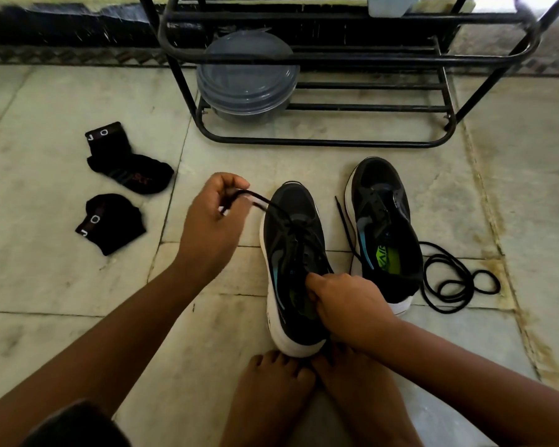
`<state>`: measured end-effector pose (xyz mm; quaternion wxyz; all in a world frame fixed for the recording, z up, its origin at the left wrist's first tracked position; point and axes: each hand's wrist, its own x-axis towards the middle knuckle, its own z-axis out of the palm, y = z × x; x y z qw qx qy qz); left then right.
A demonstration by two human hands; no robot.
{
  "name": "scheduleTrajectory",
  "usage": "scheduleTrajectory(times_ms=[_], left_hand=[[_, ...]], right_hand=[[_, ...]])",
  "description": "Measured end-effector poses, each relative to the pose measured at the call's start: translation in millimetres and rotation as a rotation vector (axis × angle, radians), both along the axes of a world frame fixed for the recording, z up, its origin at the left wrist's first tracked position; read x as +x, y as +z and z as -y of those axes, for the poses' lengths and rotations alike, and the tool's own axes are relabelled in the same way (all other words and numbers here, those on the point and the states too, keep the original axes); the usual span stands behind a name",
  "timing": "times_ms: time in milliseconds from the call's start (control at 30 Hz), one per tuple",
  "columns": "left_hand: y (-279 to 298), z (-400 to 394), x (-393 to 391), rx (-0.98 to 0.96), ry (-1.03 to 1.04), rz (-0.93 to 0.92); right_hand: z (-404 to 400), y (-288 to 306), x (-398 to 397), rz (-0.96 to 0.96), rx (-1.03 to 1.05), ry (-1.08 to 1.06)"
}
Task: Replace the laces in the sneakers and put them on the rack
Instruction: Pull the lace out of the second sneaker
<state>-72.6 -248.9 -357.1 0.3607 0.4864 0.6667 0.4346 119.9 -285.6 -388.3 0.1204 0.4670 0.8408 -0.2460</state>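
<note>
Near the middle of the frame we see the black sneaker we are working on, standing on the pale tiled floor with its toe pointing toward the top of the frame and its thick white sole showing along the left side; a blue swoosh-like stripe runs along its flank and a green insole shows in the opening. Our left hand, just left of the toe, is curled around a black lace, pinching it between thumb and fingers so that it stretches taut from the hand down into the eyelets. Our right hand grasps the sneaker at its collar, with fingers hooked into the opening near the heel. Just right of it stands the second sneaker, unlaced, with a bright green insole plainly visible. A loose black lace lies coiled on the floor at its right, and another end of lace trails between the two shoes. Across the top of the frame stands the black metal rack, with a lidded grey plastic container on its lowest tier. Two black socks lie at the left of the frame. Our bare feet touch the heel of the held sneaker at the bottom.
</note>
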Motion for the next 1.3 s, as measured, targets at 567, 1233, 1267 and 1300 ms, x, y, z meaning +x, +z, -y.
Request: scheduleTrajectory(times_ms=[567, 1233, 1267, 1300], left_hand=[[-32.8, 37.7, 19.4, -0.200, -0.350, -0.397], [-43.2, 40.3, 6.9, -0.268, -0.365, -0.243], [-41.9, 39.3, 6.1, -0.271, -0.379, -0.232], [-41.1, 38.9, 5.6, -0.272, -0.389, -0.221]], right_hand=[[4.5, -8.2, -0.2, 0.043, 0.411, -0.029], [-15.1, 7.8, -19.0, -0.103, 0.164, -0.229], [-17.9, 7.9, -20.9, -0.092, 0.149, -0.228], [-20.3, 7.3, -23.0, -0.085, 0.135, -0.229]])
